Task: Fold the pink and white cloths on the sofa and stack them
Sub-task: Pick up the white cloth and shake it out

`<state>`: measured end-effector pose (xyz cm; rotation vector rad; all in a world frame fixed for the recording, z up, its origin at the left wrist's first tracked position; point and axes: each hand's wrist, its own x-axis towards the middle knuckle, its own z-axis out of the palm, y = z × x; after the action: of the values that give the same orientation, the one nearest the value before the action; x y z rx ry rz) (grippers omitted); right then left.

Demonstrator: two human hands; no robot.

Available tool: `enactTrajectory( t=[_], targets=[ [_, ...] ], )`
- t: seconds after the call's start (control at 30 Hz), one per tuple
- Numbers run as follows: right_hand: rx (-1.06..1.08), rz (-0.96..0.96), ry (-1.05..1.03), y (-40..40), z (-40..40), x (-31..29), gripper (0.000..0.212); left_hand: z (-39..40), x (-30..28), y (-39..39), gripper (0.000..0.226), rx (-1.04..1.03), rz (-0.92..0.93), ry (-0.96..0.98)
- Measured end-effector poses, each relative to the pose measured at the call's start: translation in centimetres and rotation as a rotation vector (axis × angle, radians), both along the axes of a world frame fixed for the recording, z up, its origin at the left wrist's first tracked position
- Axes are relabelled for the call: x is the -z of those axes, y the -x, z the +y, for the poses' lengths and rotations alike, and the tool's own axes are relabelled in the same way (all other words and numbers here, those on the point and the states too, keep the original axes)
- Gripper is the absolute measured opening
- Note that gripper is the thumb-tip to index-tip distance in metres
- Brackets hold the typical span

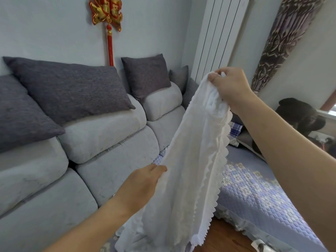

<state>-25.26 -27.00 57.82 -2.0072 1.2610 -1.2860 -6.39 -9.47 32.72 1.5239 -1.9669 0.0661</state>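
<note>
White cloth (190,170) hangs btwn both hands, bottom cut off.

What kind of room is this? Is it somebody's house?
Most likely a living room in a home. There is a long grey sofa with dark cushions against the wall, a red and gold hanging ornament above it, and a patterned curtain by the window.

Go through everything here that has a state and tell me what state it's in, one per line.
white cloth: unfolded, hanging in the air, top bunched
right hand: raised, grip pinching the cloth's top edge
left hand: lower, holding the cloth's side edge
dark cushions: leaning on the sofa back
patterned curtain: gathered to one side
</note>
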Motion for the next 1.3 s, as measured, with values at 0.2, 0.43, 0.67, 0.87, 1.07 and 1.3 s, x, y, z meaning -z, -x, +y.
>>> enactTrajectory(
  t=[0.2, 0.43, 0.67, 0.87, 1.07, 1.3],
  targets=[
    [-0.07, 0.055, 0.008, -1.1, 1.6, 0.4, 0.013, -1.0, 1.7, 1.4, 0.051, 0.012, -0.345, -0.184],
    [-0.152, 0.108, 0.033, -2.4, 3.0, 1.0, 0.012, -7.3, 1.1, 1.8, 0.04, -0.183, 0.079, -0.472],
    [-0.13, 0.053, -0.018, -0.6, 1.8, 1.2, 0.017, -5.7, 1.8, 4.0, 0.058, 0.203, 0.424, -0.606],
    [-0.136, 0.043, -0.071, -0.1, 1.1, 1.5, 0.02, -4.9, -0.4, 5.9, 0.06, 0.372, 0.644, -0.872],
    [-0.132, -0.009, -0.091, -0.1, 0.7, 1.6, 0.02, -5.3, -0.3, 8.3, 0.041, 0.15, 0.743, -0.69],
    [-0.183, -0.039, -0.116, -0.5, 0.4, 2.1, 0.025, -5.3, -0.1, 9.9, 0.045, 0.22, 0.672, -0.695]
  ],
)
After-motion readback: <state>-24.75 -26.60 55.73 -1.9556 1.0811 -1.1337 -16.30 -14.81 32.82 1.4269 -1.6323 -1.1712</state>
